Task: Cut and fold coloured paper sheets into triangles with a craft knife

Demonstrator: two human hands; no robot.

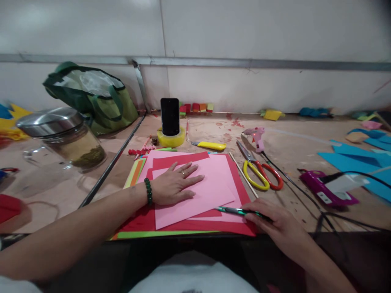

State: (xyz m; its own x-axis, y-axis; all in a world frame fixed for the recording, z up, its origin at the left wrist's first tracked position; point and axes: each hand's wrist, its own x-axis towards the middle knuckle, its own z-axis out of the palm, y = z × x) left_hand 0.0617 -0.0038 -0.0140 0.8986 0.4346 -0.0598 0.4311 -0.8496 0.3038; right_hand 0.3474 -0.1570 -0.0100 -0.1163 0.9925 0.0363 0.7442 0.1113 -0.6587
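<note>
My left hand lies flat with fingers spread on a pink sheet of paper, a ring on one finger and a green bead bracelet at the wrist. That sheet rests at a slant on a stack of red paper and other pink sheets, with green and orange edges showing. Pinched in my right hand is a green and black pen, its tip pointing left at the pink sheet's lower right edge. Just beyond my right hand, a thin white stick lies along the stack's right side.
Right of the stack lie scissors, a pink glue gun and a purple power strip with black cables. Behind are a yellow cutter and a phone on a tape roll. A glass jar and green bag stand left.
</note>
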